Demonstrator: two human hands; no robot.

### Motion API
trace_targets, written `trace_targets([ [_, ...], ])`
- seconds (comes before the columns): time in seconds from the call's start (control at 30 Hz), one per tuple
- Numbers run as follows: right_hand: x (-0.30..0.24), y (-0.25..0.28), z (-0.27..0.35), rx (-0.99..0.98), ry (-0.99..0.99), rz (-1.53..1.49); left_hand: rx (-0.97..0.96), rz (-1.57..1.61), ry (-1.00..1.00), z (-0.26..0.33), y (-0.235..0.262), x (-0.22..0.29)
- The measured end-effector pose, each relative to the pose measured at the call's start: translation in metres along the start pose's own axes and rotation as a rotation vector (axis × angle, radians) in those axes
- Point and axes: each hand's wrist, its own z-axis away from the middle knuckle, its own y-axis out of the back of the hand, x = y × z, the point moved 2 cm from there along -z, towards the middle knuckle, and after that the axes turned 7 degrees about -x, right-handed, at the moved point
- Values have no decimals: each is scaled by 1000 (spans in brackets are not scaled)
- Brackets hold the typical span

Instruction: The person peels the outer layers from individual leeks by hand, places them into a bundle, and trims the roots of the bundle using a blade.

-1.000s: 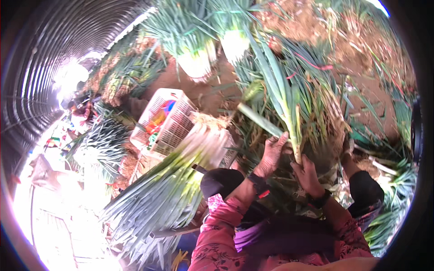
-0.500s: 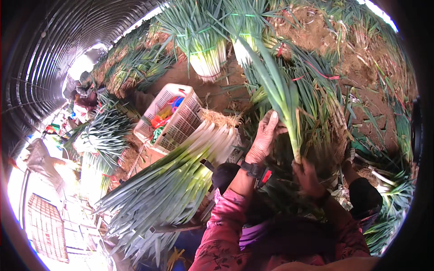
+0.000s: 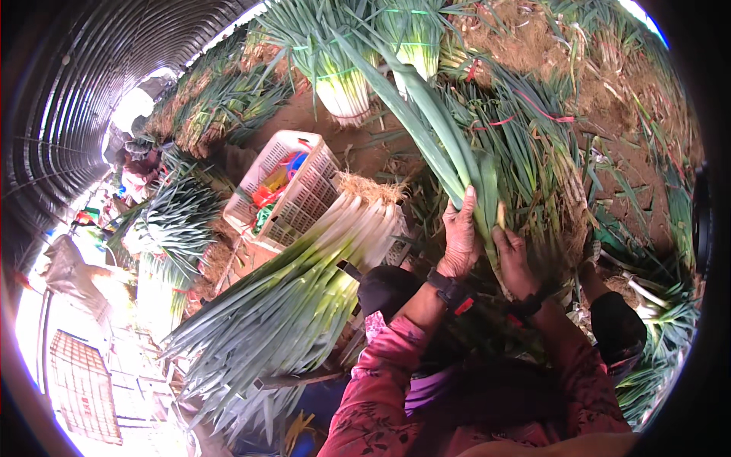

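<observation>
My left hand [image 3: 459, 240] is wrapped round the lower part of a large green onion [image 3: 443, 126], its thumb pressed along the stalk. The long green leaves point up and to the left, away from me. Close by on the right, my right hand [image 3: 518, 263] pinches a yellowish outer leaf [image 3: 500, 213] beside the stalk. The onion's root end runs down between my wrists, partly in shadow. Left of my hands lies a thick pile of green onions [image 3: 304, 274], white ends and roots toward the crate, leaves spreading to the lower left.
A white plastic crate [image 3: 304, 217] holds red, yellow and blue items. Tied green onion bundles [image 3: 343, 91] stand at the back. Loose onions with red ties [image 3: 525, 145] lie beyond my hands. A ribbed tunnel wall [image 3: 68, 99] curves along the left; another crate [image 3: 82, 388] sits lower left.
My right hand has moved up from the root end to the leaf beside the stalk. The onion's leaves have swung left, and my left hand has shifted slightly right and down.
</observation>
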Motion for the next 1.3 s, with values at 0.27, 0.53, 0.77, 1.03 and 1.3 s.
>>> trace_targets([
  [0.27, 55, 48, 2, -136, -159, -996, -194, 10, 52, -4, -14, 17],
  [0.53, 94, 120, 53, -302, -243, 596, -294, 145, -17, -37, 3, 63],
  [0.77, -23, 45, 13, -304, 115, 163, -264, 84, 57, -22, -1, 35],
  [1.03, -23, 24, 9, -132, 351, 513, -188, 99, 63, -24, 1, 20],
  [1.3, -28, 18, 24, -124, 586, 856, -128, 95, -10, -29, 8, 23],
])
